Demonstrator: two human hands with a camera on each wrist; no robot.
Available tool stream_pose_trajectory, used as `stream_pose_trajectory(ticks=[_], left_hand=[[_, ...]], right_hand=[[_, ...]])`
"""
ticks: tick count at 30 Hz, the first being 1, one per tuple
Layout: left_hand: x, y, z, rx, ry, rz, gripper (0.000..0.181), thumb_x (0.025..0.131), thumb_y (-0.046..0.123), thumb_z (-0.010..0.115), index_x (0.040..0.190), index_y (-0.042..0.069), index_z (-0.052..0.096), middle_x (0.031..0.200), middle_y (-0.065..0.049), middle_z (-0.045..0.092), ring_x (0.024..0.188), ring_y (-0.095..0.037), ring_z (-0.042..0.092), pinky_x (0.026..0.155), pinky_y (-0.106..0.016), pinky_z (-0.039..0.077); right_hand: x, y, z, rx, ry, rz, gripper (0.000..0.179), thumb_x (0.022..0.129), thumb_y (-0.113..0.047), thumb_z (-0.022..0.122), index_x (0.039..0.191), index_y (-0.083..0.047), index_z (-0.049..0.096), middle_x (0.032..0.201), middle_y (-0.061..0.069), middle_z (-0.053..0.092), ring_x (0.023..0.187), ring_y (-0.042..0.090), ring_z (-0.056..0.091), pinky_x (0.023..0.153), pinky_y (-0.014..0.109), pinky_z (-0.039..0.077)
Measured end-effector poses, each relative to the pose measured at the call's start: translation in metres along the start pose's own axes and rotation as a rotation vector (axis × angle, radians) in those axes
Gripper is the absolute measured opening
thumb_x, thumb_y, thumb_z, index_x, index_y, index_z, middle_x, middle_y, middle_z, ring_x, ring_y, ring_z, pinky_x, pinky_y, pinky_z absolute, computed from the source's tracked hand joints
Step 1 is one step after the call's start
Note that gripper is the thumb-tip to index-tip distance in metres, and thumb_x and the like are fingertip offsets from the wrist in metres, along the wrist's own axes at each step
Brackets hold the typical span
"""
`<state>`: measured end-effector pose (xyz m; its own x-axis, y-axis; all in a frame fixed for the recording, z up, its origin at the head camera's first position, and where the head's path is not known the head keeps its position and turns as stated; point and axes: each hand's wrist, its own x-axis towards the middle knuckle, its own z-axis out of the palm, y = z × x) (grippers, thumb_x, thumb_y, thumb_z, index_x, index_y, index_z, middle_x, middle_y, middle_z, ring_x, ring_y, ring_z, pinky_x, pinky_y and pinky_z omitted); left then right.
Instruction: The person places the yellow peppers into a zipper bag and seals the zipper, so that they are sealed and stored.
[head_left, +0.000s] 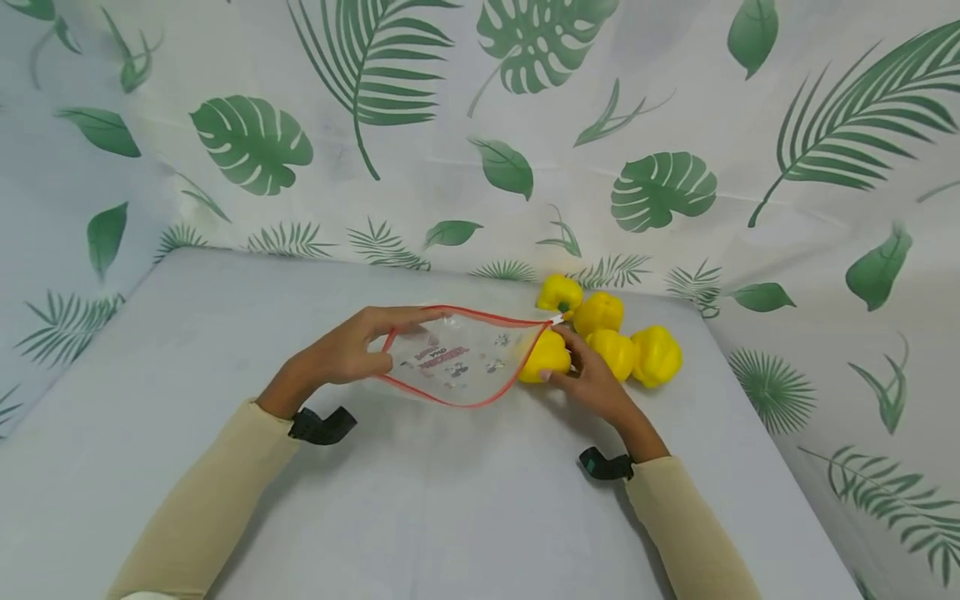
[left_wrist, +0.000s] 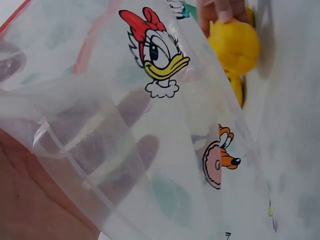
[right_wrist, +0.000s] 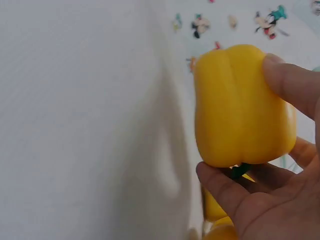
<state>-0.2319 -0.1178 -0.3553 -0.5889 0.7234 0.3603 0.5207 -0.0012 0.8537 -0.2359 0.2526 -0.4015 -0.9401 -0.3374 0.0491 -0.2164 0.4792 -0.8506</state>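
Note:
A clear zip bag with a red rim and printed cartoon figures hangs with its mouth spread wide. My left hand holds its left side, thumb and index finger apart at the rim; in the left wrist view, fingers show through the plastic. At the bag's right end, my right hand grips a yellow bell pepper between thumb and fingers. Its green stem points toward the palm. In the head view the pepper overlaps the bag's red rim, next to the white zip slider.
Several more yellow bell peppers stand on the white table just beyond and right of my right hand. A leaf-printed cloth backdrop rises behind the table's far edge and along its sides.

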Motion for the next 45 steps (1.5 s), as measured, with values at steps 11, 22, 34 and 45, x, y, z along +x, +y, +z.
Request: stream_pose_trajectory(ticks=[11,22,34,45], left_hand=[[0.001,-0.005,0.003,0.051,0.008,0.032,0.084,0.065,-0.008,0.038,0.148,0.006,0.041,0.143,-0.006,0.048,0.113,-0.039,0.056,0.083,-0.059,0.046],[0.000,-0.005,0.002,0.095,0.004,-0.033,0.084,0.066,-0.008,0.039,0.148,0.011,0.043,0.143,-0.001,0.049,0.119,-0.030,0.054,0.085,-0.048,0.045],[0.003,-0.006,0.011,0.029,-0.009,-0.076,0.083,0.068,-0.007,0.040,0.148,0.013,0.043,0.138,0.001,0.054,0.113,-0.038,0.055,0.085,-0.058,0.047],[0.007,-0.005,0.019,0.132,-0.012,-0.067,0.079,0.070,-0.002,0.044,0.148,0.010,0.042,0.141,0.001,0.050,0.105,-0.033,0.058,0.082,-0.047,0.051]], right_hand=[[-0.011,-0.015,-0.022,0.092,0.172,-0.077,0.074,0.092,-0.014,0.067,0.154,-0.018,0.027,0.148,0.009,0.039,0.122,0.029,0.046,0.098,0.030,0.045],[-0.033,-0.057,-0.037,0.167,0.328,-0.268,0.071,0.090,0.002,0.062,0.152,-0.015,0.032,0.147,0.013,0.039,0.122,0.024,0.046,0.098,0.021,0.042],[-0.048,-0.085,-0.013,0.289,0.170,-0.448,0.074,0.086,0.015,0.059,0.151,-0.007,0.032,0.141,0.018,0.042,0.117,0.029,0.050,0.098,0.030,0.045],[-0.052,-0.095,0.016,0.250,-0.086,-0.489,0.072,0.089,-0.009,0.069,0.150,-0.003,0.031,0.148,0.015,0.040,0.124,0.034,0.048,0.101,0.040,0.042]])
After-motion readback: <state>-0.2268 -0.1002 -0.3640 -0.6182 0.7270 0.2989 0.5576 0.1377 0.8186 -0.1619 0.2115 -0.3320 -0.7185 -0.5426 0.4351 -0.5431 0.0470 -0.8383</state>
